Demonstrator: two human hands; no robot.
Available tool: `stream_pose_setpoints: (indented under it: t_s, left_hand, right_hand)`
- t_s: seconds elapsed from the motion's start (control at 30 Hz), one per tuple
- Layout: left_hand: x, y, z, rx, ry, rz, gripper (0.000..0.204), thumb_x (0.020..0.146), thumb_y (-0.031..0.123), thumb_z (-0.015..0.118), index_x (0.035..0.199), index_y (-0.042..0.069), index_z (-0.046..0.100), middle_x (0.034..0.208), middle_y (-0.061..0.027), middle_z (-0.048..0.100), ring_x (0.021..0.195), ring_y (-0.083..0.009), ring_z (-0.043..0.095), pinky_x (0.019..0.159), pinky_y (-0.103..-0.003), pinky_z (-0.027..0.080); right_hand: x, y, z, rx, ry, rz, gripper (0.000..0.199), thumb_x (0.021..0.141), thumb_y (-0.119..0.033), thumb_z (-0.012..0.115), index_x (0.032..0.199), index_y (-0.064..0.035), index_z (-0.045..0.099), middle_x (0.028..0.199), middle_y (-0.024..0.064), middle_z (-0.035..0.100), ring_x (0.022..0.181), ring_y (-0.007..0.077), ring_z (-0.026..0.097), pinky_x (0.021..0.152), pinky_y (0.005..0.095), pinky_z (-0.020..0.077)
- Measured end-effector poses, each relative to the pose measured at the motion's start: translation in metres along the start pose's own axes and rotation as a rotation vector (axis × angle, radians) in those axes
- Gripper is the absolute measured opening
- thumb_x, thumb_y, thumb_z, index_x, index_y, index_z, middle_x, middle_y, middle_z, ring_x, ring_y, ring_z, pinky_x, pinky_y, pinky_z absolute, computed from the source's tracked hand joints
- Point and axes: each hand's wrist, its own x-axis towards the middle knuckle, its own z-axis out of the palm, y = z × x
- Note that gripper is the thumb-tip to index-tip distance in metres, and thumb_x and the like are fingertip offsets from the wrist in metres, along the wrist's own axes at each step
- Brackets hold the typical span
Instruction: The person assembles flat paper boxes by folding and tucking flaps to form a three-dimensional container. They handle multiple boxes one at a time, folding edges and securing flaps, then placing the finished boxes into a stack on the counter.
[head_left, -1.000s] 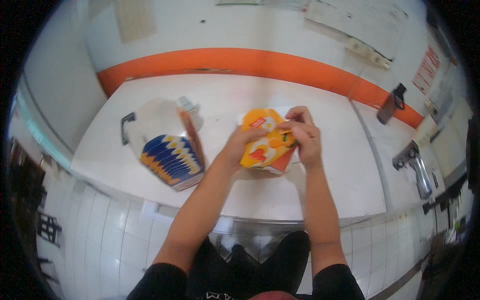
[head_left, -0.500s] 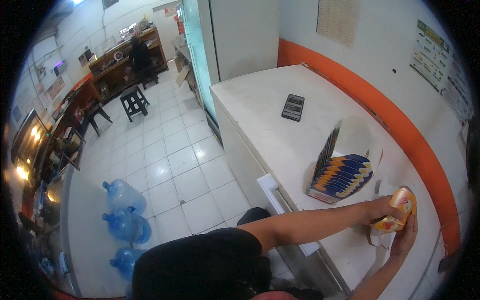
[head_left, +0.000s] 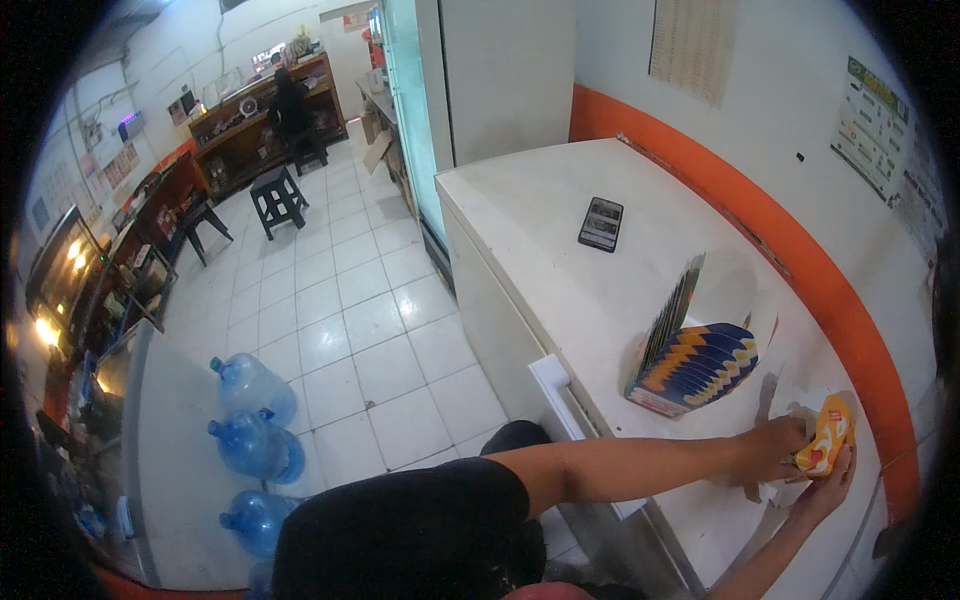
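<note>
Both hands are on a small orange-and-yellow printed paper carton (head_left: pixel 829 432), above the right end of a white chest-like counter top (head_left: pixel 540 200). My left hand (head_left: pixel 775 447) reaches across from the left, its fingers closed at the carton's near-left side and partly hidden. My right hand (head_left: pixel 828 490) comes up from below and cups the carton's lower right side, fingers wrapped round it. Left of the hands stands a row of nested blue, orange and white cartons (head_left: pixel 700 368), with taller flaps rising at its left end. White flaps show beneath my left hand.
A dark phone (head_left: pixel 601 224) lies farther back on the counter. A white handle (head_left: pixel 553 385) juts from its front edge. Blue water jugs (head_left: pixel 255 445) stand on the tiled floor, near a black stool (head_left: pixel 278 200). A person in dark clothing (head_left: pixel 288 110) is at the far shelves.
The view has shifted slightly, so the scene sits a little farther right and lower. The orange carton has tipped more upright between my hands, and both hands still hold it.
</note>
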Motion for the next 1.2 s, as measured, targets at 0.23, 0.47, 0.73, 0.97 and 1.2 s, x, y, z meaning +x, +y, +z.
stream_pose_setpoints:
  t_s: [0.23,0.47,0.73,0.97,1.2]
  left_hand:
    - [-0.003,-0.001,-0.009,0.060,0.164,-0.151,0.022,0.083,0.014,0.078,0.100,0.000,0.075,0.105,-0.0188,0.067,0.107,-0.0340,0.055,0.094,-0.043,0.045]
    - [0.005,-0.021,0.010,0.141,0.328,0.060,0.004,0.082,0.003,0.071,0.085,0.001,0.070,0.097,-0.0143,0.066,0.097,-0.0333,0.051,0.089,-0.043,0.043]
    - [0.008,-0.018,0.011,0.036,0.521,0.064,0.012,0.082,0.001,0.066,0.089,0.001,0.057,0.098,-0.0179,0.058,0.098,-0.0374,0.049,0.091,-0.045,0.042]
    - [0.032,-0.025,-0.003,0.183,0.095,0.256,0.025,0.084,0.004,0.069,0.105,0.001,0.055,0.109,-0.0201,0.056,0.109,-0.0387,0.051,0.098,-0.045,0.042]
    - [0.031,-0.033,0.015,0.086,0.260,0.125,0.052,0.076,0.005,0.081,0.117,0.001,0.049,0.123,-0.0201,0.051,0.121,-0.0389,0.051,0.108,-0.043,0.041]
  right_hand:
    - [0.005,0.008,-0.008,0.179,-0.003,0.117,0.057,0.106,-0.040,0.057,0.146,0.0005,0.051,0.141,0.0138,0.058,0.129,0.0253,0.058,0.113,0.0442,0.0439]
    - [-0.009,0.005,0.009,-0.559,-0.118,-0.542,0.046,0.106,-0.032,0.057,0.145,-0.0087,0.059,0.158,0.0084,0.048,0.145,0.0259,0.044,0.121,0.0433,0.0362]
    - [-0.034,-0.008,0.038,-0.606,-0.361,-0.556,0.043,0.102,-0.020,0.061,0.145,-0.0123,0.061,0.159,0.0101,0.046,0.148,0.0279,0.040,0.124,0.0430,0.0321]
    - [-0.023,-0.001,0.021,-0.629,-0.217,-0.529,0.035,0.106,-0.021,0.058,0.137,-0.0054,0.065,0.153,0.0076,0.051,0.140,0.0230,0.049,0.116,0.0354,0.0443]
    - [-0.024,0.009,0.019,-0.551,-0.033,-0.475,0.032,0.109,-0.024,0.051,0.129,-0.0057,0.068,0.143,0.0091,0.056,0.135,0.0240,0.052,0.111,0.0386,0.0480]
